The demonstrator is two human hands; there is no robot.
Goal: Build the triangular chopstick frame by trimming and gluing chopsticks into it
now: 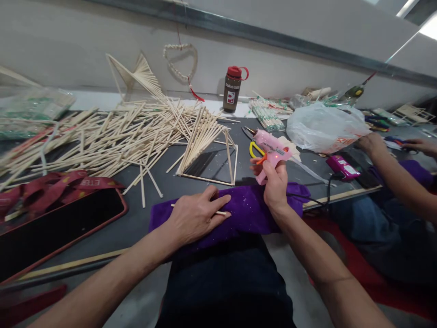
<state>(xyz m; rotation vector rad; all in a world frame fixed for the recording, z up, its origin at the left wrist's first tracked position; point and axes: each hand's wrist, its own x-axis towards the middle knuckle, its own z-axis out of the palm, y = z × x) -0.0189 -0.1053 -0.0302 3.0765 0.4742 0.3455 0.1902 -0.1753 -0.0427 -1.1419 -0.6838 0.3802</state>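
My right hand (276,180) is wrapped round the handle of a pink hot glue gun (269,143), whose nozzle points up and left. A small orange light glows on the gun's body. On a purple cloth (249,205) at the table's front edge lies my left hand (194,214), its fingers closed on a thin wooden stick (221,213). Part of that stick is hidden under the hand. Just beyond stands a frame of glued sticks (235,159), with a fan of slanted sticks (201,141) rising from its left side.
A big heap of loose wooden sticks (116,136) covers the left. In front of it lie a red lanyard (68,187) and a phone (64,228). Behind are a bottle (232,91) and a plastic bag (324,125). Another person's hand (373,145) is at the right.
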